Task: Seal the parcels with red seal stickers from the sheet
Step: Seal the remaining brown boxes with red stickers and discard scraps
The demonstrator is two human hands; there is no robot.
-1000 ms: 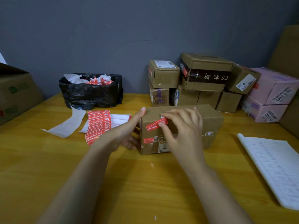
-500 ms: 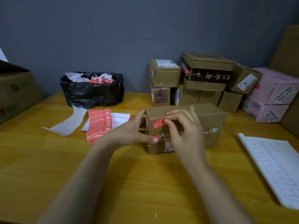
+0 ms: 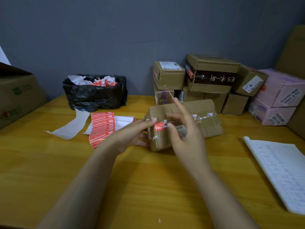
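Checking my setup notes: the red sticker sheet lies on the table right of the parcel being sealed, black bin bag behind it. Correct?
No. The head view shows the red sticker sheet left of the parcel being sealed, not right. It does lie on the table, with the black bin bag behind it.

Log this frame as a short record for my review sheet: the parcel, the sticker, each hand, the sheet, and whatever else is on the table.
parcel: brown taped box lying on the table
sticker: red, stuck on the parcel near its left end
left hand: open, straight fingers against the parcel's left end
right hand: open, fingers spread, thumb beside the sticker
sheet: rows of red stickers, left of the parcel
other: black bin, stacked parcels by the wall, pad at right
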